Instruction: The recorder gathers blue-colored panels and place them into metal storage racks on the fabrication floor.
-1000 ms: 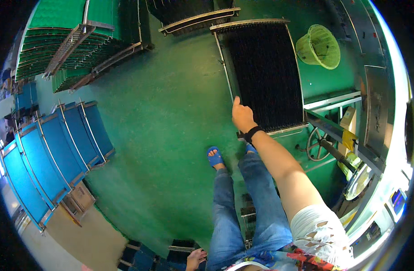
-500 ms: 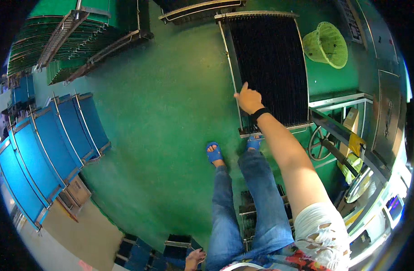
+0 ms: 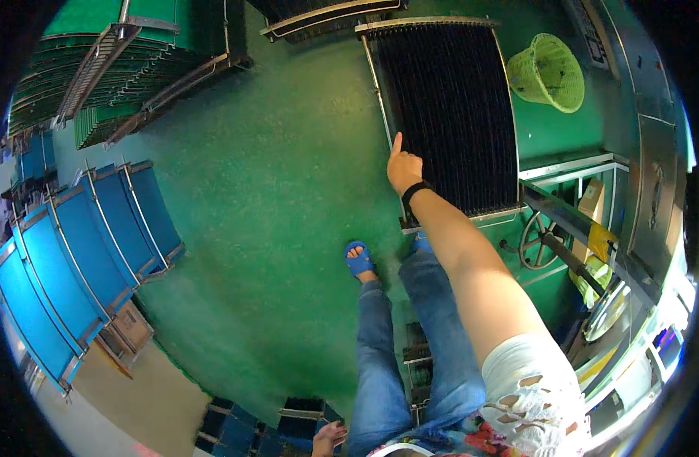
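Over the left edge of a metal rack (image 3: 448, 114) filled with dark upright panels, my right hand (image 3: 404, 169) points away from me. Its index finger is stretched out and the other fingers are curled. Nothing shows in this hand, and whether it touches the rack I cannot tell. A black band (image 3: 415, 192) circles the wrist. Down at the lower edge, my left hand (image 3: 330, 437) hangs beside my hip with its fingers apart and holds nothing. Behind it stands a small dark rack (image 3: 302, 415).
A yellow-green basket (image 3: 547, 72) stands right of the panel rack. Below it are a metal frame (image 3: 578, 166) and a handwheel (image 3: 538, 240). Blue panels on a rack (image 3: 83, 236) stand at the left, beside a cardboard box (image 3: 130, 327). Green boards on a rack (image 3: 128, 84) fill the upper left.
My right hand has moved slightly left along the rack's edge, and its thumb no longer sticks out. The left hand has barely moved. The whole view has shifted slightly.
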### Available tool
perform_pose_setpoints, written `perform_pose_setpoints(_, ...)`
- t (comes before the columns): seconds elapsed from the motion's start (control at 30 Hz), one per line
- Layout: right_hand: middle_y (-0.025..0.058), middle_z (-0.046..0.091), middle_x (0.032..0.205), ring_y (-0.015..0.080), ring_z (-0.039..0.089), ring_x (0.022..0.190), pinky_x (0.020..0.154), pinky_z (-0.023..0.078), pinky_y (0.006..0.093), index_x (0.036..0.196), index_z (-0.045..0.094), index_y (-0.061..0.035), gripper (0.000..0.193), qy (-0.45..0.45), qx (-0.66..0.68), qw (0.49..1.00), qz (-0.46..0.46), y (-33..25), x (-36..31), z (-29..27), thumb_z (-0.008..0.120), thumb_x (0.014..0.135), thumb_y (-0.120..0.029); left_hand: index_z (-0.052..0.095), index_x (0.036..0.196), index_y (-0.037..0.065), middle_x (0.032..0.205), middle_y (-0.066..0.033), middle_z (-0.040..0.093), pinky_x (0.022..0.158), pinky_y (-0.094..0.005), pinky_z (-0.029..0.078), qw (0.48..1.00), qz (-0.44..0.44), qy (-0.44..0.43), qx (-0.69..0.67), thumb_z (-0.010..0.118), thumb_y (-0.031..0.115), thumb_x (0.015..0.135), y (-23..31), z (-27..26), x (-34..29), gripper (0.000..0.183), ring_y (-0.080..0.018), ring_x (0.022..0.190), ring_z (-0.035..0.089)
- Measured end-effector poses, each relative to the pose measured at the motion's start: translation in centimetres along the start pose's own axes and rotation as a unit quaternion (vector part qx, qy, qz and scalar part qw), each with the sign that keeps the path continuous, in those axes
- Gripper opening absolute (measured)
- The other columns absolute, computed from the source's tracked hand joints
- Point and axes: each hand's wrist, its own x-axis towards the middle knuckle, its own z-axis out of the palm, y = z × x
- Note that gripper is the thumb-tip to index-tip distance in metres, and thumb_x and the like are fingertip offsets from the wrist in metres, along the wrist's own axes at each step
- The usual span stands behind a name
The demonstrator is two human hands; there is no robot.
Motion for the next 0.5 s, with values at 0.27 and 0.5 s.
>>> perform_pose_setpoints(0.27, 0.0125, 0.060, 0.075, 0.0244, 0.061, 0.063, 0.055, 0.049, 0.0345, 0.136, 0.015, -0.0017, 0.065, 0.111, 0.123, 0.985, -0.047, 0.8, 0.2, -1.5, 0.047, 0.080, -0.010, 0.044, 0.120, 0.005, 0.108, -0.0133, 0.057, 0.074, -0.0359, 0.048, 0.991, -0.055, 0.086, 0.089, 0.053, 0.029, 0.086, -1.4, -0.9, 2.3, 0.043, -0.0244, 0.089, 0.060)
perform_pose_setpoints(0.5, 0.0171, 0.063, 0.075, 0.0300, 0.063, 0.066, 0.059, 0.051, 0.0405, 0.137, 0.012, -0.0040, 0.066, 0.034, 0.128, 0.991, -0.019, 2.7, 2.9, -1.4, 0.043, 0.079, -0.009, 0.046, 0.118, 0.004, 0.106, -0.0126, 0.057, 0.072, -0.0366, 0.050, 0.958, 0.139, -0.065, 0.242, 0.059, 0.027, 0.082, -3.0, -2.3, 3.1, 0.044, -0.0223, 0.088, 0.060)
